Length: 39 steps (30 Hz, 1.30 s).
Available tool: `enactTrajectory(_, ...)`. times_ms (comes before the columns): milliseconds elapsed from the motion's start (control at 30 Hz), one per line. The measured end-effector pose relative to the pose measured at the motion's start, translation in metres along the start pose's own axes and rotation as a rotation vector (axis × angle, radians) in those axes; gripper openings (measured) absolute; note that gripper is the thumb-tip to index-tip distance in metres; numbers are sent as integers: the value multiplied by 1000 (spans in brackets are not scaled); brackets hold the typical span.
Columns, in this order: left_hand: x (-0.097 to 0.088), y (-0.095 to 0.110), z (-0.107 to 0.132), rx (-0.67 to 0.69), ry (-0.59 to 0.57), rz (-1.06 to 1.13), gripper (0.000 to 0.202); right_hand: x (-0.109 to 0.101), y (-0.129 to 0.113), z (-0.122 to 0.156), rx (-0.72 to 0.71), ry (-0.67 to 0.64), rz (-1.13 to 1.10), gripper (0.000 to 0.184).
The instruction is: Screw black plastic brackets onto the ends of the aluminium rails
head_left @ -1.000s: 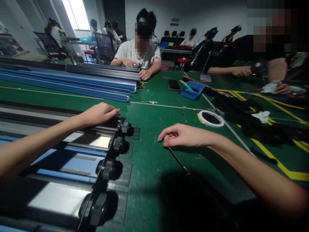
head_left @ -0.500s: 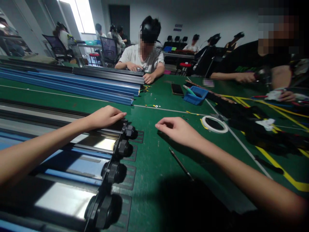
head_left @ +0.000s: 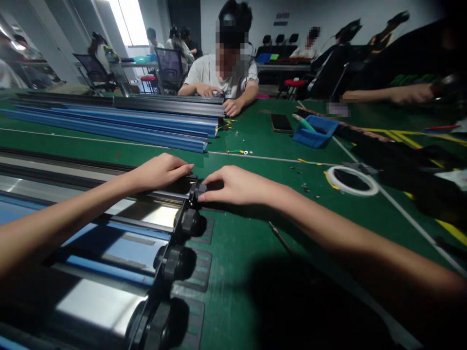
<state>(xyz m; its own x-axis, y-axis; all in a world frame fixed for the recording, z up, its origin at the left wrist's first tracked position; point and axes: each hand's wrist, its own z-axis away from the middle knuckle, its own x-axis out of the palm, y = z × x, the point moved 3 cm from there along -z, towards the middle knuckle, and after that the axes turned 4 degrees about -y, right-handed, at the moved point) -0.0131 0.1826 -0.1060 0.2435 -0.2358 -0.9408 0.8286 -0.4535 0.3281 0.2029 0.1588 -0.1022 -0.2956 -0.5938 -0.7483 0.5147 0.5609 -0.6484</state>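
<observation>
Several long metal profiles point(head_left: 120, 272), with blue, black and shiny silver faces, lie side by side at the lower left. Each has a black end plate carrying a black cable gland. My right hand point(head_left: 242, 185) pinches the farthest cable gland point(head_left: 199, 191) between thumb and fingers, from the right. Over the end of that same profile lies my left hand point(head_left: 162, 171), its thumb pointing right and its other fingers mostly hidden, curled over the profile. Nearer me, further cable glands point(head_left: 191, 222) stick out to the right. A thin screwdriver-like tool point(head_left: 280, 236) lies below my right forearm.
Blue and black profiles point(head_left: 138, 125) lie across the far side of the green table point(head_left: 233, 272). A co-worker point(head_left: 222, 73) sits opposite. To the right are a phone point(head_left: 281, 123), a blue bin point(head_left: 315, 131), a white ring-shaped roll point(head_left: 352, 181) and small screws point(head_left: 305, 187).
My right hand has moved left from over the bare table and closed on the farthest cable gland. My left hand stays on the profile. The view has shifted slightly.
</observation>
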Motion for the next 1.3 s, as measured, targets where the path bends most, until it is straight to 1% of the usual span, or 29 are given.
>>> enactTrajectory(167, -2, 3, 0, -14, -12, 6, 58, -5, 4, -1, 3, -34, -11, 39)
enactTrajectory(400, -3, 0, 0, -40, -18, -11, 58, -3, 5, -2, -29, -1, -1, 38)
enactTrajectory(633, -2, 0, -1, -48, -17, -19, 57, -3, 2, -3, 4, -12, 19, 35)
enactTrajectory(967, -2, 1, -1, -71, -25, -26, 57, -3, 0, -2, 52, 11, 53, 37)
enactTrajectory(1300, -2, 0, -1, -73, -21, -43, 63, -2, -3, -1, 77, 31, 113, 37)
